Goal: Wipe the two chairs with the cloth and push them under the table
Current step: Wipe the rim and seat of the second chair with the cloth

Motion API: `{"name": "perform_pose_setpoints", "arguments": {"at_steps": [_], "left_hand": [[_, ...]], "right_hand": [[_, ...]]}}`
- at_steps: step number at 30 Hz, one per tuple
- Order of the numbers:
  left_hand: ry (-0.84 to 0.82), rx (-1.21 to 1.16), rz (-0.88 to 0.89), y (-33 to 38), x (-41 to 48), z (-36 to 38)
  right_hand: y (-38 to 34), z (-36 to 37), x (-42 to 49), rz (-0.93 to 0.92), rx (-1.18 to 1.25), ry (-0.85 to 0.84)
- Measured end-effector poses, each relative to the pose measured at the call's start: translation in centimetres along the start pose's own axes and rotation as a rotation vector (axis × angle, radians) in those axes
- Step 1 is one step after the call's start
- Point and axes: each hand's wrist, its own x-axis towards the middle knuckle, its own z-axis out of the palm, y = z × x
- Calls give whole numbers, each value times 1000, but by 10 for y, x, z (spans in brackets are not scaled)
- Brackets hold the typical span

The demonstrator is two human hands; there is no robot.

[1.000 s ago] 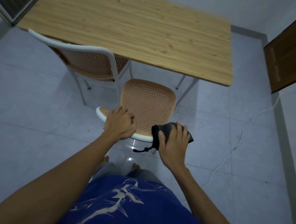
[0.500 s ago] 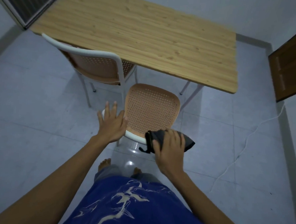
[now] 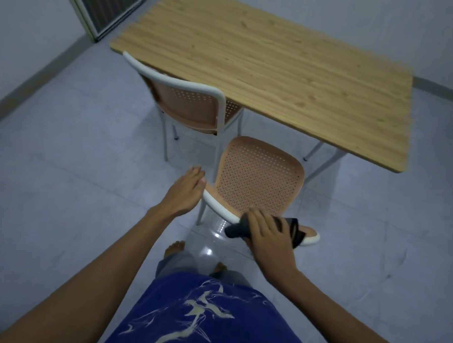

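A chair (image 3: 259, 175) with a tan perforated seat and white frame stands right in front of me, its seat short of the wooden table (image 3: 272, 69). My right hand (image 3: 268, 235) presses a dark cloth (image 3: 293, 231) onto the white top rail of its backrest. My left hand (image 3: 186, 190) is open with fingers straight, at the left end of that rail, holding nothing. A second matching chair (image 3: 187, 103) stands to the left with its seat partly under the table's near edge.
A louvred vent panel (image 3: 105, 5) leans in the far left corner. The table's white legs (image 3: 323, 160) stand just right of the near chair. My bare feet (image 3: 174, 247) are on the grey tiled floor behind the chair.
My left hand has let go of the backrest rail and opened beside it. My right hand has slid the cloth to the right along the rail. My view has shifted right.
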Motion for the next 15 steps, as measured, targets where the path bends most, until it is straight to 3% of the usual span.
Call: {"name": "perform_pose_setpoints", "arguments": {"at_steps": [6,10,15], "left_hand": [[-116,-195,-127,-6,9,-25],[-134,-474,-223,-10,12,-33],[-100,-615,-258,-20,9,-34]], "right_hand": [[-85,-3,100,129,208,-97],[-69,-7,85,63,227,-121],[-59,0,56,89,110,-82]]}}
